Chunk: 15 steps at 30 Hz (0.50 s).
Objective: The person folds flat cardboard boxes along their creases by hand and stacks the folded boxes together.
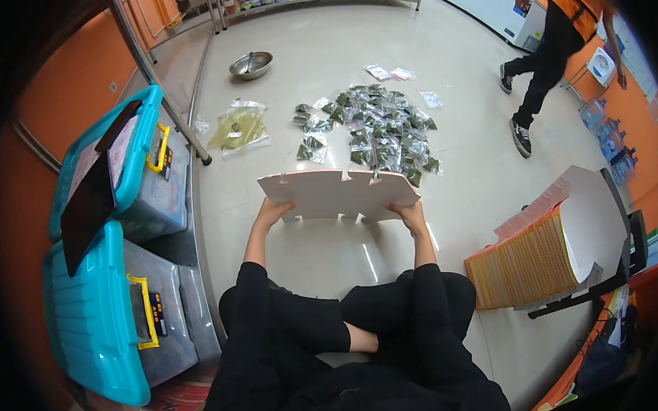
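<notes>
A flat cardboard box blank (336, 194) with notched edges, its pale side facing me, is held up in front of my crossed legs. My left hand (276, 210) grips its left end, thumb on the near face. At the right end, my right hand (408, 212) grips it the same way. The fingers behind the board are hidden. Just beyond it on the floor lies a pile of clear packets (391, 125) with dark green, triangular contents. Left of the pile is a clear bag (239, 127) of yellow-green contents.
A metal bowl (251, 65) and small white packets (377, 72) lie farther off. Teal-lidded bins (91, 311) stand left, by a metal rack. On the right, a stack of orange-patterned cardboard (522, 259) rests on a chair. A person (557, 41) walks at the upper right.
</notes>
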Motion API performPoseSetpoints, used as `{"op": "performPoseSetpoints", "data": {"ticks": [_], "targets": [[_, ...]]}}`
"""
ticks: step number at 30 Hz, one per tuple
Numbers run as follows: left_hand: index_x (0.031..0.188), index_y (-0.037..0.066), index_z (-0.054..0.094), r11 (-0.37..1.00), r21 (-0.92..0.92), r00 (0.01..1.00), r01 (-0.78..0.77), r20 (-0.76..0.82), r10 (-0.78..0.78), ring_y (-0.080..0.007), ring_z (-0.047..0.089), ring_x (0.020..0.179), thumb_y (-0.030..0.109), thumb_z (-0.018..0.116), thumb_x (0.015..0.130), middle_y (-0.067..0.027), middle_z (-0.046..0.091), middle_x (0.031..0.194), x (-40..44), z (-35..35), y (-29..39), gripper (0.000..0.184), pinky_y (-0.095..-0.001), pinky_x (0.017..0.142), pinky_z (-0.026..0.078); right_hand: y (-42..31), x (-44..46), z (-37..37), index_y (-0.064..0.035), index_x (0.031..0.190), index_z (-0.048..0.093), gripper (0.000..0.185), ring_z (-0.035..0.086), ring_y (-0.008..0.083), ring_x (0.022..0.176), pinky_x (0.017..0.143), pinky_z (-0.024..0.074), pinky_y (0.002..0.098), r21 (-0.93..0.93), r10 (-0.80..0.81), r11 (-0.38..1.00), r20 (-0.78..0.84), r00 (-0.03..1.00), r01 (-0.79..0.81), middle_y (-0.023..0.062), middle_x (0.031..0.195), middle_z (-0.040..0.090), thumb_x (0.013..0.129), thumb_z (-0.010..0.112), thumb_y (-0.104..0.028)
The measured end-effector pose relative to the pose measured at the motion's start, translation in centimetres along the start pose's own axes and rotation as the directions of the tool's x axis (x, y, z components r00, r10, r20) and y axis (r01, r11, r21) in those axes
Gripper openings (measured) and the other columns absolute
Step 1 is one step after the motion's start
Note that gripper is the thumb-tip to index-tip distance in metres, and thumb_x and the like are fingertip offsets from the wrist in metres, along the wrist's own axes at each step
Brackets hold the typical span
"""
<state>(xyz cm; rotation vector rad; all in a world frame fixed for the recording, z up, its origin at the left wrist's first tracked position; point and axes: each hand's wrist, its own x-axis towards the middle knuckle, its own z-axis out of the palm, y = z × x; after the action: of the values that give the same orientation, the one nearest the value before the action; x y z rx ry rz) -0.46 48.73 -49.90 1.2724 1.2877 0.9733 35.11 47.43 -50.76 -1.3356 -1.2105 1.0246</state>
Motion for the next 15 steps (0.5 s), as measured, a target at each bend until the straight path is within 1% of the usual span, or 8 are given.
{"op": "performPoseSetpoints", "data": {"ticks": [2, 4, 5, 7, 8, 10, 14, 15], "targets": [[0.107, 0.002, 0.055, 1.000, 0.007, 1.000, -0.013, -0.025, 0.013, -0.0149, 0.055, 0.092, 0.012, 0.071, 0.069, -0.0055, 0.060, 0.098, -0.2, 0.2, 0.1, 0.043, -0.0276, 0.079, 0.044, 0.2, 0.0, 0.1, 0.0015, 0.094, 0.060, 0.033, 0.057, 0.0129, 0.076, 0.066, 0.0468, 0.0266, 0.020, -0.014, 1.000, 0.021, 1.000, 0.013, 0.0066, 0.086, 0.063, 0.063, 0.070, -0.001], [0.105, 0.000, 0.056, 0.990, 0.061, 0.988, -0.128, -0.074, 0.132, -0.0154, 0.056, 0.088, 0.015, 0.071, 0.069, -0.0076, 0.061, 0.096, -0.3, 0.3, -0.1, 0.042, -0.0282, 0.077, 0.045, 0.0, -0.1, 0.3, 0.0013, 0.089, 0.062, 0.028, 0.058, 0.0131, 0.073, 0.065, 0.0470, 0.0269, 0.012, -0.061, 0.998, -0.021, 0.998, 0.061, 0.0069, 0.083, 0.063, 0.063, 0.071, -0.004], [0.105, 0.000, 0.056, 0.990, 0.060, 0.989, -0.128, -0.073, 0.132, -0.0154, 0.056, 0.088, 0.015, 0.071, 0.069, -0.0076, 0.061, 0.096, -0.2, 0.3, -0.2, 0.042, -0.0282, 0.077, 0.045, -0.3, -0.3, 0.5, 0.0013, 0.089, 0.062, 0.028, 0.058, 0.0131, 0.073, 0.065, 0.0470, 0.0269, 0.012, -0.060, 0.998, -0.021, 0.998, 0.061, 0.0069, 0.083, 0.063, 0.063, 0.071, -0.004], [0.102, -0.002, 0.056, 0.976, 0.192, 0.992, -0.099, -0.062, 0.113, -0.0166, 0.058, 0.085, 0.020, 0.069, 0.073, -0.0100, 0.062, 0.093, 0.0, 0.4, -0.4, 0.039, -0.0290, 0.074, 0.046, -0.9, -0.5, 0.5, 0.0014, 0.083, 0.064, 0.023, 0.060, 0.0147, 0.069, 0.064, 0.0474, 0.0277, -0.099, -0.023, 0.995, -0.066, 0.998, 0.017, 0.0080, 0.078, 0.065, 0.064, 0.071, -0.009], [0.102, -0.002, 0.056, 0.977, 0.190, 0.992, -0.099, -0.059, 0.112, -0.0166, 0.058, 0.085, 0.020, 0.069, 0.073, -0.0100, 0.062, 0.093, 0.0, 0.4, -0.2, 0.039, -0.0290, 0.074, 0.046, -0.9, -0.4, 0.4, 0.0014, 0.083, 0.064, 0.023, 0.060, 0.0147, 0.069, 0.064, 0.0474, 0.0277, -0.101, -0.021, 0.995, -0.069, 0.997, 0.014, 0.0080, 0.078, 0.065, 0.064, 0.071, -0.009], [0.099, -0.005, 0.057, 0.967, 0.253, 0.997, -0.015, -0.071, 0.034, -0.0179, 0.059, 0.081, 0.023, 0.066, 0.076, -0.0119, 0.063, 0.090, -0.1, 0.4, 0.2, 0.037, -0.0297, 0.071, 0.047, -0.7, -0.2, 0.0, 0.0017, 0.080, 0.064, 0.025, 0.062, 0.0179, 0.066, 0.063, 0.0477, 0.0291, -0.194, -0.031, 0.981, -0.062, 0.998, 0.019, 0.0098, 0.073, 0.065, 0.063, 0.071, -0.016], [0.097, -0.005, 0.058, 0.974, 0.225, 0.994, 0.029, -0.105, -0.006, -0.0187, 0.060, 0.079, 0.024, 0.064, 0.076, -0.0130, 0.063, 0.089, 0.3, 1.1, -1.9, 0.036, -0.0302, 0.070, 0.047, -0.7, -0.3, 0.1, 0.0006, 0.082, 0.064, 0.029, 0.063, 0.0227, 0.068, 0.064, 0.0482, 0.0317, -0.280, -0.004, 0.960, -0.016, 1.000, 0.000, 0.0135, 0.075, 0.065, 0.061, 0.072, -0.019], [0.096, -0.005, 0.058, 0.982, 0.180, 0.985, 0.063, -0.170, -0.032, -0.0187, 0.060, 0.078, 0.022, 0.064, 0.076, -0.0131, 0.063, 0.088, 0.3, 1.6, -2.6, 0.034, -0.0304, 0.069, 0.047, -1.8, -0.8, 0.6, -0.0008, 0.084, 0.064, 0.030, 0.063, 0.0251, 0.067, 0.063, 0.0483, 0.0332, -0.363, -0.005, 0.932, 0.008, 1.000, 0.007, 0.0144, 0.074, 0.064, 0.061, 0.071, -0.019]]}}
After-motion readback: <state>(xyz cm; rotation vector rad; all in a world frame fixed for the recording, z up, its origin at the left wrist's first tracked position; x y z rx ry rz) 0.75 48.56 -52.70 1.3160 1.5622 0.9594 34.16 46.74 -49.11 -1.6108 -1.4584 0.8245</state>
